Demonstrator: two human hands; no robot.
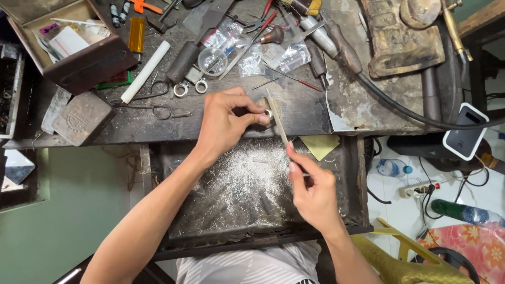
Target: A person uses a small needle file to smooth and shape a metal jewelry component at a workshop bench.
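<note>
My left hand [227,122] pinches a small silver ring [268,113] against a wooden peg at the front edge of the dark workbench [158,123]. My right hand [311,190] grips a long flat file [276,120] by its lower end, and the blade lies slanted across the ring. Below both hands an open drawer [347,210] holds a spread of silver filings [247,179].
Pliers, gravers, small plastic bags and a white rod [145,71] crowd the bench behind my hands. A brown box [73,47] stands at the back left, with a metal block [83,118] beside it. A black hose [400,108] runs right. Bottles, a power strip and a phone lie on the floor at right.
</note>
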